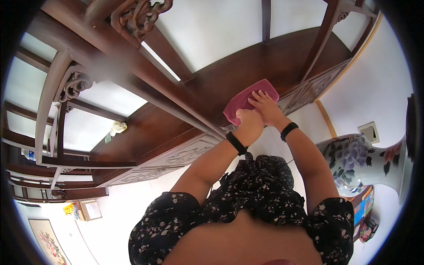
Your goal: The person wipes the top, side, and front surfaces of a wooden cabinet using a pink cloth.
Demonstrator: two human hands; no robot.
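A folded pink cloth [245, 96] lies on the dark wooden shelf [228, 73] of a carved display cabinet, near its front edge. My left hand [250, 122] is at the cloth's lower edge, its fingers curled against it; a black band is on the wrist. Beside it and touching it, my right hand [266, 107] rests palm down on the cloth with its fingers somewhat spread, also below a black band on the wrist. The undersides of both hands are hidden.
Carved brackets [134, 20] and upright posts [314, 49] frame the shelves. A large floral porcelain vase [357, 162] stands at right near a wall socket [368, 132]. On the left shelf sits a small pale ornament [118, 128]; a plastic bottle [31, 154] is farther left.
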